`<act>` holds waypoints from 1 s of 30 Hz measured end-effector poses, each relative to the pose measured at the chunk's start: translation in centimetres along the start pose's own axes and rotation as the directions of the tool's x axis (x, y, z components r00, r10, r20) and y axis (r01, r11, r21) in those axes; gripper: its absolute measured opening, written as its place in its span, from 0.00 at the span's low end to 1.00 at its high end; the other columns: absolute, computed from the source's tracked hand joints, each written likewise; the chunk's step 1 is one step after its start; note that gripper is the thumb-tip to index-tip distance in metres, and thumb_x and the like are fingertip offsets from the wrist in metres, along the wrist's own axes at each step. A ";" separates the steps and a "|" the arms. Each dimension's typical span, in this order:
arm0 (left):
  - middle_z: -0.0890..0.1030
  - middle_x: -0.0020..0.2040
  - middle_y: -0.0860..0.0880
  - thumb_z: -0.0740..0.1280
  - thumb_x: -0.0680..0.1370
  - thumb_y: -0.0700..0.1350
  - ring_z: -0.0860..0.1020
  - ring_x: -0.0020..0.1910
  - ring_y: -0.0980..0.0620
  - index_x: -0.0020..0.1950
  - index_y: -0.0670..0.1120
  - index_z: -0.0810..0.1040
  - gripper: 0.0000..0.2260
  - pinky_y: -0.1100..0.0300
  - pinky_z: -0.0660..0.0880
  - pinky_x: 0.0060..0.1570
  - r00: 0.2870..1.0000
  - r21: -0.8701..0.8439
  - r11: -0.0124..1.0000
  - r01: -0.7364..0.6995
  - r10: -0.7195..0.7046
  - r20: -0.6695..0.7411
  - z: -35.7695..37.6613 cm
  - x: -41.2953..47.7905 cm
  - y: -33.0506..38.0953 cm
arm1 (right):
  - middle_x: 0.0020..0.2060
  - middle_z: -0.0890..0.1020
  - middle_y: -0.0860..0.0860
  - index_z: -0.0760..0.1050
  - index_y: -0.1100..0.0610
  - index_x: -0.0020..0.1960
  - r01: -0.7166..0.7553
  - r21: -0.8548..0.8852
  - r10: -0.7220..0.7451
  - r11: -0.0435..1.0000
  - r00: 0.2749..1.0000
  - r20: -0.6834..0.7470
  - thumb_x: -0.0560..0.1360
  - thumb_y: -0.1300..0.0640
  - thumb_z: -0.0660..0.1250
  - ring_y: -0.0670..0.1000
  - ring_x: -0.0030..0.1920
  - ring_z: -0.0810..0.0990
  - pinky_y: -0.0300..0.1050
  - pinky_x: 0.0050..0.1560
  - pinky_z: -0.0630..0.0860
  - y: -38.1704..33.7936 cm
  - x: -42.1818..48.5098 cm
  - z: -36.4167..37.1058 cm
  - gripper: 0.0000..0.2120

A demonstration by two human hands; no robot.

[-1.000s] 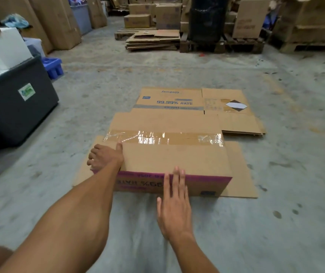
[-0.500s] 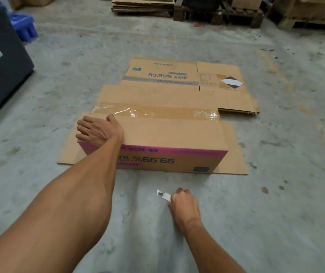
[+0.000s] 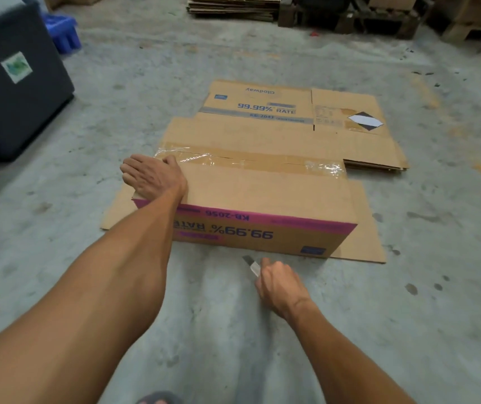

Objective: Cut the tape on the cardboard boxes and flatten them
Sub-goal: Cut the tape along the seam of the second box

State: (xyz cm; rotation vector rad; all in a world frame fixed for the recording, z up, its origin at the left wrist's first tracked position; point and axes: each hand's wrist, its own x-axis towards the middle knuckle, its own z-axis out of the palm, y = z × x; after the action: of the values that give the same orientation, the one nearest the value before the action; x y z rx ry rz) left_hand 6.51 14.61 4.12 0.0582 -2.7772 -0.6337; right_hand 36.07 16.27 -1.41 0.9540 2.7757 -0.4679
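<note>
A cardboard box [image 3: 265, 196] with a pink band and "99.99% RATE" print stands on the concrete floor, its top seam closed by clear tape [image 3: 251, 160]. Its lower flaps lie spread flat on the floor at both sides. My left hand [image 3: 151, 176] rests palm down on the box's top left corner, fingers wrapped over the edge. My right hand [image 3: 277, 282] is on the floor just in front of the box, closed around a small utility knife [image 3: 252, 265] whose blade points up and left toward the box.
A flattened box [image 3: 306, 112] with blue print lies just behind the standing box. A large black bin [image 3: 14, 91] stands at the left, a blue crate [image 3: 64, 30] behind it. Stacked flat cardboard [image 3: 233, 7] and pallets [image 3: 408, 21] line the back.
My right hand left the front face of the box, dropped to the floor and closed on the utility knife. My left hand stayed on the box's left corner. The view tilted downward.
</note>
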 end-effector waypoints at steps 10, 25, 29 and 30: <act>0.74 0.62 0.37 0.55 0.81 0.44 0.72 0.60 0.40 0.62 0.38 0.70 0.14 0.49 0.66 0.59 0.982 -0.082 0.986 -0.143 0.151 0.112 0.2 0.4 -2.2 | 0.27 0.72 0.55 0.63 0.54 0.44 0.392 -0.027 -0.362 0.919 0.818 -0.447 0.76 0.50 0.49 0.60 0.26 0.70 0.49 0.28 0.63 -1.0 3.1 -10.8 0.09; 0.76 0.48 0.44 0.56 0.82 0.49 0.73 0.47 0.46 0.51 0.43 0.72 0.11 0.51 0.73 0.48 0.936 -0.174 0.921 -0.349 0.351 -0.017 -2.3 -2.5 -5.4 | 0.42 0.75 0.59 0.67 0.58 0.40 0.099 0.037 -0.078 0.994 0.922 -0.379 0.81 0.56 0.51 0.60 0.43 0.72 0.50 0.41 0.66 -3.2 15.8 -22.8 0.14; 0.76 0.47 0.44 0.58 0.82 0.49 0.73 0.46 0.47 0.51 0.43 0.72 0.10 0.52 0.72 0.47 0.933 -0.178 0.917 -0.358 0.358 -0.031 -2.4 -3.8 -4.7 | 0.51 0.78 0.61 0.66 0.57 0.48 0.020 -0.005 -0.020 1.000 0.985 -0.173 0.84 0.54 0.49 0.60 0.49 0.75 0.49 0.46 0.66 0.2 15.5 -19.9 0.11; 0.76 0.48 0.44 0.59 0.82 0.49 0.73 0.46 0.47 0.51 0.43 0.73 0.10 0.52 0.72 0.47 0.930 -0.179 0.913 -0.365 0.367 -0.026 -2.3 -4.0 -4.2 | 0.55 0.78 0.63 0.67 0.58 0.52 0.003 -0.021 -0.006 1.000 0.988 -0.157 0.84 0.54 0.49 0.61 0.53 0.76 0.50 0.48 0.66 1.0 15.3 -19.2 0.11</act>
State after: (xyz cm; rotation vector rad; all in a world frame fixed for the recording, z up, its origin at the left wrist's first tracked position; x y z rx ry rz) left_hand 10.86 10.26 3.18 -0.4938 -2.6193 -0.7777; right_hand 23.65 32.32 12.44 1.0224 2.9163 -0.3788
